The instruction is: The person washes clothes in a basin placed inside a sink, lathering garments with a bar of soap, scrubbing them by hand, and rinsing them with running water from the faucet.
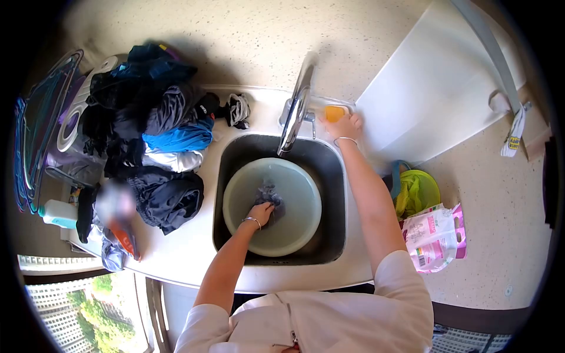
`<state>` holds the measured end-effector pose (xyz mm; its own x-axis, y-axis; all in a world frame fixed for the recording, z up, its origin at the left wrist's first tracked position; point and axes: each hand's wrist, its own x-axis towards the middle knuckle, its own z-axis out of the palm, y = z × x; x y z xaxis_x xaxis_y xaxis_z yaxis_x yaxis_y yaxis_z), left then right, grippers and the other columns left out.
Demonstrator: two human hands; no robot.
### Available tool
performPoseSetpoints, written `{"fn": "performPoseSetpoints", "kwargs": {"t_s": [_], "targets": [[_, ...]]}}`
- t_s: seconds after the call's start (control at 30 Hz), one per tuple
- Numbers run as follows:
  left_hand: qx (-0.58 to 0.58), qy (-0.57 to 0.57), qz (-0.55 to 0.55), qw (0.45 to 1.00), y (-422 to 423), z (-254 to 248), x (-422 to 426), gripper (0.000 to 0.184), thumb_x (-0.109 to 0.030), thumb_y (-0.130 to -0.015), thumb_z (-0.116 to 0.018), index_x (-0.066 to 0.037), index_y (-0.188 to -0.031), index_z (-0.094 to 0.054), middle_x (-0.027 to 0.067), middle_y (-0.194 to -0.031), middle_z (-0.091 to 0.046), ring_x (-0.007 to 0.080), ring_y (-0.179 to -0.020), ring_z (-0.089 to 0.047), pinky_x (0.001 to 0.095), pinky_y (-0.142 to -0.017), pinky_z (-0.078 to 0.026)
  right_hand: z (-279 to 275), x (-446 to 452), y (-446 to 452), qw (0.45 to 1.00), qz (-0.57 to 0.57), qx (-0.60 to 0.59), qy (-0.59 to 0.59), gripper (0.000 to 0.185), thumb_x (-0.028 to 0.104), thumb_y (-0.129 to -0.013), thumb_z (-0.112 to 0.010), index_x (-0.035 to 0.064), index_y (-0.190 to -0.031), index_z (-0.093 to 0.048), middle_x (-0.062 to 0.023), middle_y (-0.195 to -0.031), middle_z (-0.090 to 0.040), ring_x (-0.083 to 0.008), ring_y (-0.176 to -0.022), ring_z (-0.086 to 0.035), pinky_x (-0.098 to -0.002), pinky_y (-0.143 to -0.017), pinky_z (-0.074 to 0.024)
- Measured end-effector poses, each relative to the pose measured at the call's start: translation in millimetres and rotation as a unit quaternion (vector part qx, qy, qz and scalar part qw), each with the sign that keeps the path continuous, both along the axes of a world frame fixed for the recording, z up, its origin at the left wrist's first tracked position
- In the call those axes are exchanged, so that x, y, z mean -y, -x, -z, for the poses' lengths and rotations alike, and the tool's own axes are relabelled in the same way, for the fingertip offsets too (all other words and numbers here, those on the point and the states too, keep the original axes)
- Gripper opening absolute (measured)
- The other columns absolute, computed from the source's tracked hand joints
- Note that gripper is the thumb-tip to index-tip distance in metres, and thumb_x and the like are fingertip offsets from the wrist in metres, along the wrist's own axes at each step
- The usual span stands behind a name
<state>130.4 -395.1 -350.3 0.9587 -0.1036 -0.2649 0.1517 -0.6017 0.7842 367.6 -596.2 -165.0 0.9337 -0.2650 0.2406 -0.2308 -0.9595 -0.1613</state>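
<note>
In the sink stands a round pale basin (315,220) with cloudy water in it. My left hand (261,213) reaches into the basin, its fingers closed on a small dark garment (273,203) that lies wet in the water. At the back right corner of the sink, beside the faucet (297,112), my right hand (347,125) has its fingers curled against an orange bar of soap (334,113). Part of the soap is hidden behind the fingers.
Left of the sink (335,235) lies a pile of dark clothes (165,194) with a blue garment (179,138). Hangers (44,129) and a bottle (59,213) stand farther left. On the right are a green basket (426,185) and a pink-white package (435,238).
</note>
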Motion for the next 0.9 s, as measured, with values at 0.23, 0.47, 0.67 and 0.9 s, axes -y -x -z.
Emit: {"fn": "performPoseSetpoints", "kwargs": {"t_s": [0.23, 0.47, 0.67, 0.9], "targets": [[-0.152, 0.019, -0.131, 0.979, -2.8, 11.7, 15.0, 0.038, -0.032, -0.082, -0.057, -0.002, -0.106, -0.058, 0.0187, -0.106, -0.06, 0.0348, -0.096, -0.057, 0.0386, -0.084, -0.044, 11.0, -7.2, -15.9, 0.995, 0.077, -0.057, 0.027, 0.093, 0.061, -0.06, -0.067, -0.0026, -0.123, -0.04, -0.0146, -0.126, -0.038, -0.0284, -0.118, -0.033, -0.0382, -0.1, -0.0266], [-0.258, 0.663, -0.496, 0.499, -15.1, -5.7, -9.3, 0.015, -0.007, -0.08, -0.064, -0.002, -0.091, -0.057, 0.0082, -0.089, -0.061, 0.0211, -0.078, -0.06, 0.0334, -0.067, -0.05, 15.6, -15.5, -22.3, 0.992, 0.1, -0.072, 0.009, 0.09, 0.056, -0.06, -0.065, -0.0033, -0.123, -0.041, -0.0162, -0.123, -0.039, -0.0273, -0.115, -0.035, -0.0371, -0.094, -0.0294], [-0.272, 0.757, -0.411, 0.429, 5.9, -68.3, -4.8, 0.012, -0.017, -0.081, -0.065, -0.01, -0.089, -0.059, 0.0019, -0.081, -0.061, 0.0172, -0.072, -0.058, 0.0305, -0.064, -0.049, 20.2, -15.8, -19.8, 0.993, 0.114, -0.026, -0.019, 0.09, 0.058, -0.062, -0.062, -0.004, -0.124, -0.041, -0.0147, -0.123, -0.039, -0.0278, -0.115, -0.035, -0.0388, -0.094, -0.0276], [-0.132, 0.566, -0.231, 0.78, 3.8, -145.8, -16.5, 0.021, -0.03, -0.084, -0.061, -0.01, -0.082, -0.06, -0.0024, -0.076, -0.059, 0.008, -0.07, -0.055, 0.0238, -0.063, -0.045, 32.4, -4.9, -21.8, 0.997, 0.062, 0.039, 0.019, 0.086, 0.06, -0.064, -0.06, -0.0049, -0.12, -0.046, -0.0177, -0.129, -0.038, -0.0305, -0.12, -0.032, -0.0418, -0.097, -0.0248]]}}
